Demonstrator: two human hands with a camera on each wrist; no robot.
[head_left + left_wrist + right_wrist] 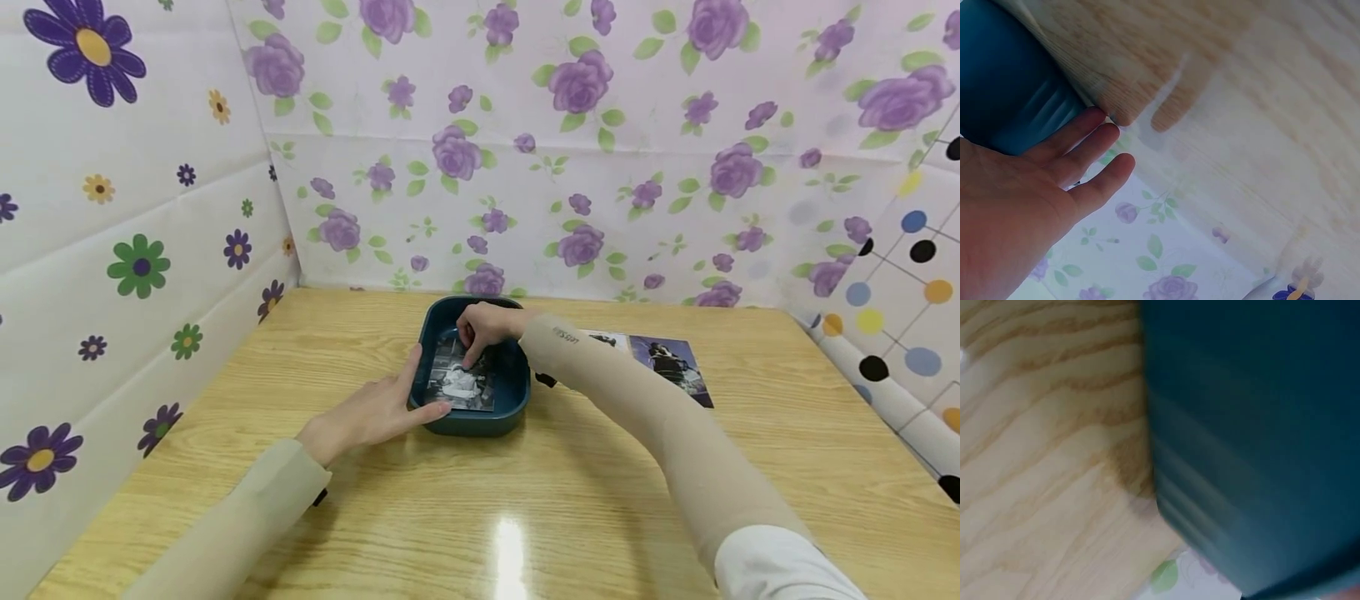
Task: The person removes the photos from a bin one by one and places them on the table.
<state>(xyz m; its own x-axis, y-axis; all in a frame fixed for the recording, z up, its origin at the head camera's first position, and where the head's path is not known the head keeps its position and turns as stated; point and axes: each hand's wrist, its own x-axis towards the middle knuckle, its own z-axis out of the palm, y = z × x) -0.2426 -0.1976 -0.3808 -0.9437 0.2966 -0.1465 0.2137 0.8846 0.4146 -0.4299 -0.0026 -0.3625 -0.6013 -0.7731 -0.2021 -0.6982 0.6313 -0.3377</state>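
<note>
A dark teal plastic bin (468, 425) stands on the table, holding a black-and-white photo (459, 385) that shows a pale figure. My right hand (491, 327) reaches in over the right rim, its fingers bent and the thumb tip against the photo's face. Whether it pinches the photo is hidden. My left hand (371, 410) lies along the bin's near left side, thumb over the front rim and fingers stretched along the side. The left wrist view shows the spread fingers of this hand (1041, 187) by the bin's outer wall (1016, 87). In the right wrist view, the bin wall (1241, 444) hides the right hand's fingers.
To the right of the bin, partly behind the right forearm, lie a picture card (671, 364) with a purple background and a paler picture (606, 340). The wooden table (420, 517) meets flower-patterned sheeting (525, 192) at the back and left, and dotted sheeting (900, 333) at the right.
</note>
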